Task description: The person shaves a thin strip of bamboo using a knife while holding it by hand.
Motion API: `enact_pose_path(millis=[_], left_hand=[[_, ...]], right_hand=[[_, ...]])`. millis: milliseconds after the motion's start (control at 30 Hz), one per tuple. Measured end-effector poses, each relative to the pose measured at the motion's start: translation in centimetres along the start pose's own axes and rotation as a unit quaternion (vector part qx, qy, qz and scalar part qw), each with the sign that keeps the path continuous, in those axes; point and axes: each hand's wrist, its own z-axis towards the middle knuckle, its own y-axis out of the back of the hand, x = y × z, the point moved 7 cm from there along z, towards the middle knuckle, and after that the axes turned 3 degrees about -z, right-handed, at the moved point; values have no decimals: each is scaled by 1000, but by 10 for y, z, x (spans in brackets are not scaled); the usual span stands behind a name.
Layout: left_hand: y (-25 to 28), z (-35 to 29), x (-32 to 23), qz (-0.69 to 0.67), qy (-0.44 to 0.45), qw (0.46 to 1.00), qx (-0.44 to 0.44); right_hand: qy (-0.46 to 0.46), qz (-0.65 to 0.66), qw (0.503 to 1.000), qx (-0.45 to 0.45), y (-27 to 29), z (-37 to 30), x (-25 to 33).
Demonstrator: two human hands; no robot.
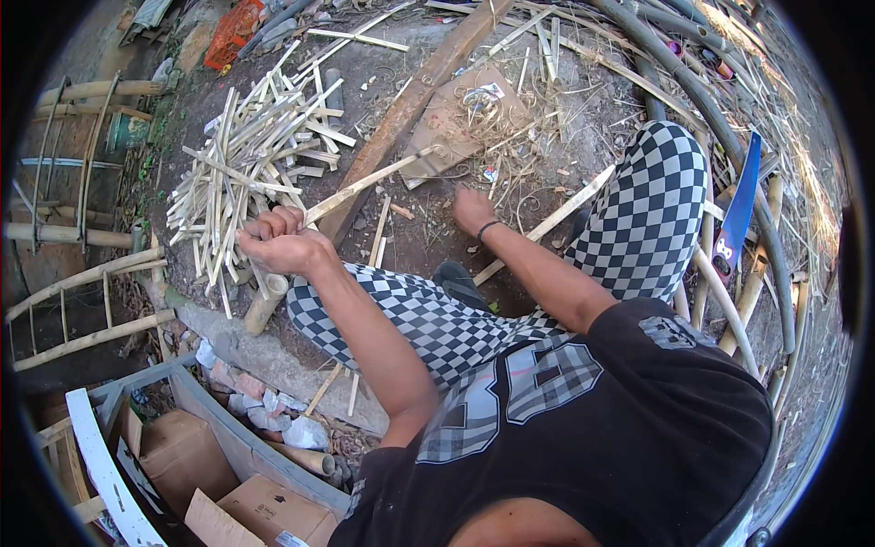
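My left hand [284,242] is closed round one end of a pale bamboo strip [365,184]. The strip slants up to the right, above a wooden beam [371,162], and its far end lies over a flattened piece of cardboard [447,137]. My right hand [473,211] is curled closed near the ground, just below the cardboard, a dark band round its wrist. Whatever its fingers hold, if anything, is hidden. Beyond my left hand spreads a large heap of cut bamboo strips [264,146]. Thin curled shavings [492,114] lie on and around the cardboard.
A blue-bladed handsaw [743,196] rests among poles [761,219] on the right. Near my left knee lies a short bamboo piece [264,305]. Cardboard boxes [187,451] stand at the lower left, and an orange crate [234,35] is at the far left. A bamboo frame [87,283] borders the left side.
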Motion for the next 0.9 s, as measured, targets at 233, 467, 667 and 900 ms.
enact_pose_path(millis=[233, 467, 667, 900], left_hand=[[-7, 0, 3, -100, -46, 991, 83], [-20, -11, 12, -10, 52, 983, 174], [-25, -15, 10, -58, 89, 961, 257], [-13, -4, 15, -56, 103, 980, 162]], right_hand=[[-116, 21, 989, 93, -15, 6, -22], [33, 134, 989, 56, 46, -27, 69], [171, 100, 980, 12, 103, -54, 132], [92, 64, 993, 36, 53, -20, 98]])
